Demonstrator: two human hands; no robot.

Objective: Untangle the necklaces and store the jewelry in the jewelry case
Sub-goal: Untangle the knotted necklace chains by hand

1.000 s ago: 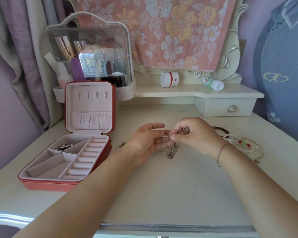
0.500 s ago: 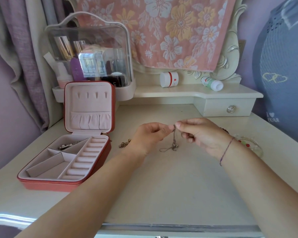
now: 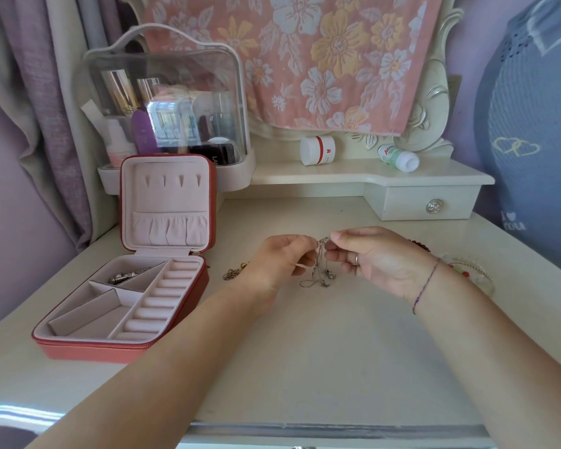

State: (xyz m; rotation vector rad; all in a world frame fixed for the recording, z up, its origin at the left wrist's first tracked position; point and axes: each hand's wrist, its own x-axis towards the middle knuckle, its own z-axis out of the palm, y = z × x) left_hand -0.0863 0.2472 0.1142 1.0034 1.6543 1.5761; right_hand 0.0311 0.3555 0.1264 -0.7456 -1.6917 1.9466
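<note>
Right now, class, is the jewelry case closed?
No, the case sits open on the table with its compartments showing.

Tangled silver necklaces (image 3: 321,265), hanging; red jewelry case (image 3: 110,351) open, lid upright

silver chains (image 3: 320,268): count too fine to tell | gold chain (image 3: 233,273): partly behind left hand (image 3: 282,260) | beads (image 3: 476,276): partly behind right hand (image 3: 381,260)

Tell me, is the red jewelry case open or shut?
Open. The jewelry case has its lid standing upright at the back, and its padded compartments lie exposed.
</note>
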